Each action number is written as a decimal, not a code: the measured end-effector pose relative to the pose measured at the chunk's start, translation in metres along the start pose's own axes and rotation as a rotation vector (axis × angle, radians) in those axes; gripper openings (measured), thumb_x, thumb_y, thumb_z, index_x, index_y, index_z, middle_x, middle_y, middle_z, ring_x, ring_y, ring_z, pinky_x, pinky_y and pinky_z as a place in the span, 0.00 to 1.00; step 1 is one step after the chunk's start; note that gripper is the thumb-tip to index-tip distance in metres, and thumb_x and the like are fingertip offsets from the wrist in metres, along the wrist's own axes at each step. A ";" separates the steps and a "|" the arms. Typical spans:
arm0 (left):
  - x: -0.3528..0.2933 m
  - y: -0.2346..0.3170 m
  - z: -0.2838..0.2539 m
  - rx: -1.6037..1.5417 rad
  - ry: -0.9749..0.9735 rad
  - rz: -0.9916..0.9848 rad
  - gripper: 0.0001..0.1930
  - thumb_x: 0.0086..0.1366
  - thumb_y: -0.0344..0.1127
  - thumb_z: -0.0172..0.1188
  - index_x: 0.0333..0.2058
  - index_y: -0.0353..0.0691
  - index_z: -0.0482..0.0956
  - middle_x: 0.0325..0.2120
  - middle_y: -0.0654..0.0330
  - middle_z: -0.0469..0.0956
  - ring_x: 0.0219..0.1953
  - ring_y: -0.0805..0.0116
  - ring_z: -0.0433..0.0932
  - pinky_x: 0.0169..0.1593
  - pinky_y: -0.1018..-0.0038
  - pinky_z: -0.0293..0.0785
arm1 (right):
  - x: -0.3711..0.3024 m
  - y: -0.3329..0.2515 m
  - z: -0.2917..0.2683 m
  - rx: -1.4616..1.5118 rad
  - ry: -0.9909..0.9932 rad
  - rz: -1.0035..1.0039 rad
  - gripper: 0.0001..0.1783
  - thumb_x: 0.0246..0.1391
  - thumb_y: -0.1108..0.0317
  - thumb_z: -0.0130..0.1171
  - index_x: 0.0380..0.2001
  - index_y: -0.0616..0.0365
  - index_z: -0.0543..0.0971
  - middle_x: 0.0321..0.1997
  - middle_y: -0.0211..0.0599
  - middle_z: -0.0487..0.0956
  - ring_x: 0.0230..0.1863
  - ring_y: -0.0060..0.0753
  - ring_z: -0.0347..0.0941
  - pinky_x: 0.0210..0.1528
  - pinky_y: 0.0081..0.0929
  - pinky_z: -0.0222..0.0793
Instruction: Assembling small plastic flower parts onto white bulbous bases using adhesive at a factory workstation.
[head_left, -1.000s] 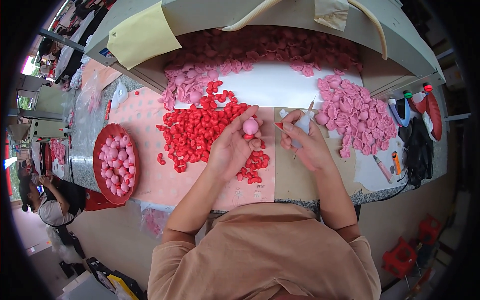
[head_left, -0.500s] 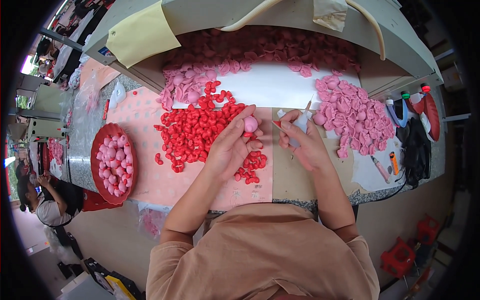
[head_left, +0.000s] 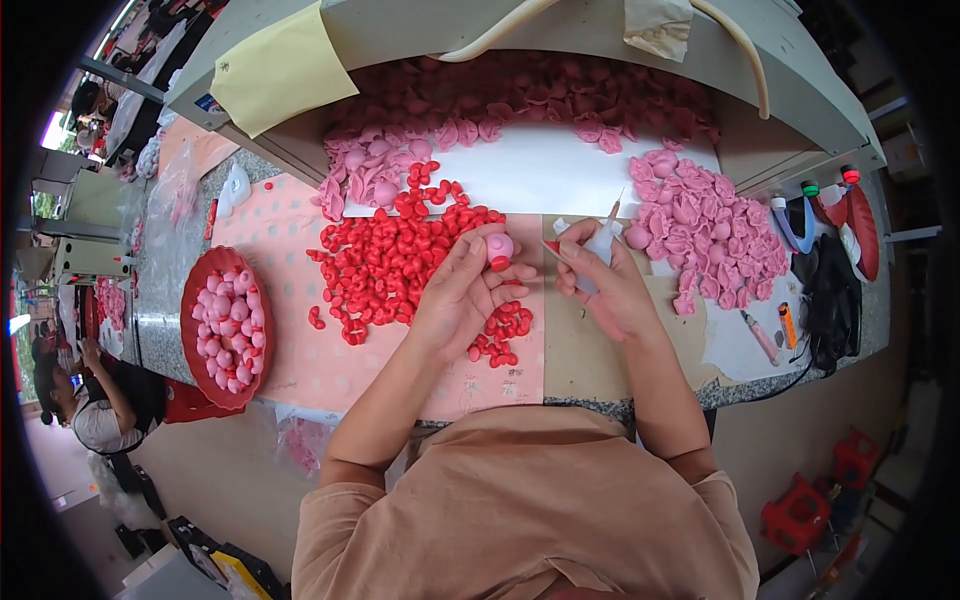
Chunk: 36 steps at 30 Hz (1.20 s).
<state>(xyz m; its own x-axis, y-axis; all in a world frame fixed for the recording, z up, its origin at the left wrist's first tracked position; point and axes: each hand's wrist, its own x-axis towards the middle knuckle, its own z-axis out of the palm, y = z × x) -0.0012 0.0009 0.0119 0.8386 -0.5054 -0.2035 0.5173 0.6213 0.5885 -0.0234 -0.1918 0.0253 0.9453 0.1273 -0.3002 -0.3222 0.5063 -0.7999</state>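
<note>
My left hand (head_left: 465, 290) pinches a small pink ball (head_left: 499, 244) between thumb and fingers. A red piece (head_left: 499, 263) sits on the ball's near side. Just to the right, my right hand (head_left: 612, 290) is closed around a translucent squeeze bottle (head_left: 602, 242) whose thin needle tip points up and away. At that hand's fingertips shows a small red pointed bit (head_left: 551, 246); what it belongs to is hidden. Beneath and left of my left hand spreads a heap of glossy red pieces (head_left: 385, 265).
Pink petal-like pieces (head_left: 705, 230) are heaped at right, with more inside the grey hood (head_left: 800, 110). A red bowl (head_left: 190, 372) of pink balls stands left. A tube (head_left: 762, 338), an orange lighter (head_left: 788, 327) and a black bag (head_left: 832, 300) lie right. Another person (head_left: 100, 400) sits far left.
The pink ball has turned in my left fingers, so its red piece shows more fully. My right hand with the squeeze bottle has barely moved.
</note>
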 end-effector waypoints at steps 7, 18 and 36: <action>-0.001 0.000 0.001 0.005 0.004 -0.017 0.19 0.70 0.42 0.42 0.53 0.37 0.63 0.42 0.57 0.71 0.40 0.64 0.77 0.43 0.70 0.77 | 0.001 0.002 0.000 -0.051 -0.008 -0.036 0.07 0.55 0.67 0.57 0.35 0.55 0.70 0.26 0.28 0.71 0.24 0.19 0.66 0.28 0.19 0.63; -0.003 -0.016 0.000 0.153 -0.019 0.018 0.16 0.70 0.43 0.44 0.49 0.38 0.65 0.40 0.60 0.70 0.39 0.68 0.71 0.43 0.70 0.70 | -0.002 0.004 0.035 -0.551 -0.080 -0.331 0.07 0.55 0.72 0.56 0.35 0.59 0.70 0.32 0.30 0.74 0.31 0.18 0.69 0.35 0.19 0.69; -0.002 -0.011 0.002 0.053 -0.058 -0.079 0.16 0.70 0.45 0.42 0.45 0.38 0.67 0.34 0.62 0.69 0.33 0.72 0.67 0.36 0.72 0.69 | 0.004 -0.001 0.015 -0.518 0.002 -0.238 0.07 0.53 0.70 0.59 0.33 0.58 0.72 0.30 0.26 0.71 0.30 0.14 0.66 0.32 0.13 0.63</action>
<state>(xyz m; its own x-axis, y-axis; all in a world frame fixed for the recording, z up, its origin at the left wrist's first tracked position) -0.0094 -0.0065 0.0075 0.7833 -0.5864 -0.2066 0.5706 0.5463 0.6131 -0.0189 -0.1796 0.0329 0.9950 0.0585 -0.0808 -0.0830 0.0360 -0.9959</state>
